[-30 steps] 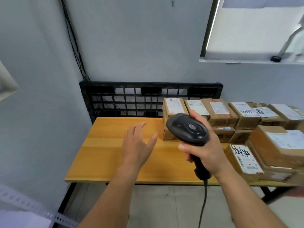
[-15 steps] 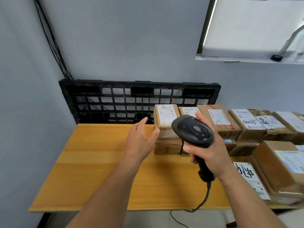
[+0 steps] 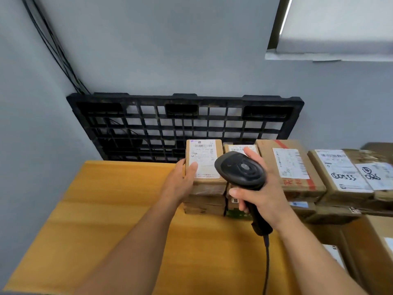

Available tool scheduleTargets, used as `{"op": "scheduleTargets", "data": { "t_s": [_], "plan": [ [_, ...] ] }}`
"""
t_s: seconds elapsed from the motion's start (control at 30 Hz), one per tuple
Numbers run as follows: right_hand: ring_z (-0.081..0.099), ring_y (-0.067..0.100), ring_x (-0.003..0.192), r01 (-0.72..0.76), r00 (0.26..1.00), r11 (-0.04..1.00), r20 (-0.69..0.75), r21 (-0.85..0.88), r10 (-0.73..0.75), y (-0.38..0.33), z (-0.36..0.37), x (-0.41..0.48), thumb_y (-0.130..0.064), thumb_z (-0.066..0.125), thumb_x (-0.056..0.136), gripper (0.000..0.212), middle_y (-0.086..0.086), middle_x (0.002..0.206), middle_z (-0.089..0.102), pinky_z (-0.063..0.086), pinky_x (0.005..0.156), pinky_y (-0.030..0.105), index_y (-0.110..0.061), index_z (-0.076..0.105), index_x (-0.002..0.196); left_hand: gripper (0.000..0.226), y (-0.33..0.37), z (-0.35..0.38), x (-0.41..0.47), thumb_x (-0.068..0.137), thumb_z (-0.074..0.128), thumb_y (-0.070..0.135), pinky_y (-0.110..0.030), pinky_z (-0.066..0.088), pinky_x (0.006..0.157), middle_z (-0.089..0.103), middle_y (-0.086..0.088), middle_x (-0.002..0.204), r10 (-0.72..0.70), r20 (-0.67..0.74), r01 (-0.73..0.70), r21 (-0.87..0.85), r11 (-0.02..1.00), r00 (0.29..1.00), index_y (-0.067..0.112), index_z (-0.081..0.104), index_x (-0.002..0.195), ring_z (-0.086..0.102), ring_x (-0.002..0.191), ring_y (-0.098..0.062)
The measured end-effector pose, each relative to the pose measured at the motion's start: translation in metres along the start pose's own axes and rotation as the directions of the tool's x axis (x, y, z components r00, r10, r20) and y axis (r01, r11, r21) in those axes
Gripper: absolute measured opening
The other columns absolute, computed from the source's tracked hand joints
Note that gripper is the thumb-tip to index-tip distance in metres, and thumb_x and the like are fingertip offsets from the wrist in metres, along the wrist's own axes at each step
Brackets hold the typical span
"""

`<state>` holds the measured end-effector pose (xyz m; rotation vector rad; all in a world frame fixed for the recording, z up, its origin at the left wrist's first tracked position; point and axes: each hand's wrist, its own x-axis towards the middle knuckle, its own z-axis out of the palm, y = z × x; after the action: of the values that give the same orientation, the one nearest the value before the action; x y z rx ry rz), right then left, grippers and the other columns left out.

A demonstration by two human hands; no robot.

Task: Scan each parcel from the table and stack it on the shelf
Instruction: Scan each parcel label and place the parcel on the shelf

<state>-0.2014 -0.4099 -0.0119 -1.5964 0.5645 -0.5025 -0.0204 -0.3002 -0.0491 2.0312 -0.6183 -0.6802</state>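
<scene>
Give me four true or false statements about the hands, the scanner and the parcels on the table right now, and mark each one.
1. The right hand grips a black corded scanner. True.
2. The left hand rests flat on the bare table. False: it holds the left edge of the leftmost parcel, thumb on its label.
3. The leftmost parcel sits on top of another box. True.
4. The black pallet lies flat on the table. False: it stands on edge against the wall behind the table.
</scene>
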Motion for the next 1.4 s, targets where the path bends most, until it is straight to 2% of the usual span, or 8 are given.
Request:
{"op": "scheduleTargets", "data": {
  "t_s": [0.23, 0.37, 0.6, 0.8, 0.9, 1.07, 1.3, 1.4],
  "plan": [
    [0.059, 0.027, 0.05, -0.077, 0.995, 0.997, 0.07, 0.023, 0.075, 0.013, -0.003, 0.012, 0.005, 0.078, 0.075, 0.095, 0.014, 0.111, 0.065, 0.052, 0.048, 0.029, -0.044, 0.035, 0.144, 0.059, -0.013, 0.009, 0.001, 0.102, 0.028, 0.049, -0.039, 0.038, 0.097, 0.033, 0.012, 0.137, -0.083, 0.108, 0.106, -0.223, 0.969, 0.991, 0.041, -0.001, 0.153, 0.041, 0.123, -0.018],
    [0.06, 0.026, 0.05, -0.098, 0.991, 0.995, 0.094, 0.031, 0.095, 0.017, 0.005, 0.01, 0.005, 0.078, 0.075, 0.098, 0.013, 0.103, 0.062, 0.05, 0.048, 0.028, -0.046, 0.033, 0.146, 0.068, -0.017, 0.002, -0.006, 0.102, 0.039, 0.033, -0.032, 0.046, 0.084, 0.043, 0.003, 0.135, -0.088, 0.099, 0.113, -0.286, 0.951, 0.991, 0.038, -0.007, 0.152, 0.053, 0.111, -0.018],
    [0.059, 0.028, 0.05, -0.116, 0.991, 0.993, 0.065, 0.007, 0.115, 0.012, 0.013, -0.001, 0.004, 0.08, 0.074, 0.098, 0.016, 0.117, 0.064, 0.05, 0.047, 0.031, -0.044, 0.035, 0.146, 0.068, -0.025, -0.007, -0.018, 0.095, 0.056, 0.018, -0.026, 0.049, 0.078, 0.057, 0.0, 0.131, -0.047, 0.163, 0.103, -0.353, 0.93, 0.986, 0.036, 0.02, 0.15, 0.059, 0.108, -0.017],
    [0.06, 0.028, 0.052, -0.14, 0.99, 0.99, 0.017, 0.01, 0.14, 0.013, 0.017, -0.034, 0.004, 0.079, 0.074, 0.1, 0.016, 0.12, 0.062, 0.053, 0.05, 0.032, -0.048, 0.033, 0.146, 0.071, -0.035, -0.01, -0.034, 0.081, 0.067, 0.01, -0.021, 0.052, 0.073, 0.049, 0.001, 0.139, 0.048, 0.223, 0.043, -0.389, 0.92, 0.974, 0.038, 0.024, 0.131, 0.053, 0.119, -0.018],
    [0.06, 0.028, 0.053, -0.132, 0.991, 0.991, 0.0, 0.002, 0.132, 0.013, 0.022, -0.044, 0.004, 0.08, 0.073, 0.1, 0.013, 0.123, 0.061, 0.053, 0.05, 0.031, -0.05, 0.033, 0.143, 0.057, -0.034, -0.01, -0.037, 0.088, 0.058, -0.003, -0.015, 0.052, 0.067, 0.052, -0.003, 0.137, 0.078, 0.235, 0.014, -0.367, 0.93, 0.969, 0.027, 0.025, 0.124, 0.055, 0.115, -0.017],
    [0.06, 0.03, 0.053, -0.118, 0.993, 0.993, -0.021, -0.003, 0.118, 0.011, 0.025, -0.05, 0.004, 0.079, 0.074, 0.098, 0.008, 0.124, 0.062, 0.052, 0.05, 0.033, -0.054, 0.033, 0.139, 0.031, -0.027, -0.014, -0.038, 0.092, 0.061, 0.008, -0.013, 0.052, 0.065, 0.059, -0.006, 0.118, 0.103, 0.188, -0.03, -0.353, 0.935, 0.977, 0.018, 0.035, 0.106, 0.061, 0.108, -0.015],
    [0.061, 0.03, 0.053, -0.094, 0.995, 0.996, -0.043, 0.011, 0.094, 0.006, 0.027, -0.061, 0.003, 0.079, 0.075, 0.097, 0.01, 0.127, 0.06, 0.052, 0.05, 0.033, -0.051, 0.035, 0.142, 0.096, -0.029, -0.035, -0.047, 0.077, 0.079, 0.011, -0.028, 0.056, 0.078, 0.06, -0.007, 0.122, 0.178, 0.217, -0.105, -0.312, 0.944, 0.96, 0.049, 0.019, 0.14, 0.061, 0.113, -0.021],
    [0.061, 0.029, 0.054, -0.061, 0.997, 0.998, -0.037, 0.004, 0.061, -0.007, 0.036, -0.067, 0.004, 0.078, 0.075, 0.098, 0.009, 0.124, 0.062, 0.054, 0.051, 0.035, -0.047, 0.033, 0.145, 0.101, -0.029, -0.046, -0.056, 0.075, 0.08, 0.007, -0.028, 0.056, 0.078, 0.062, -0.01, 0.12, 0.194, 0.186, -0.128, -0.319, 0.939, 0.963, 0.048, 0.017, 0.142, 0.064, 0.109, -0.02]
  ]
}}
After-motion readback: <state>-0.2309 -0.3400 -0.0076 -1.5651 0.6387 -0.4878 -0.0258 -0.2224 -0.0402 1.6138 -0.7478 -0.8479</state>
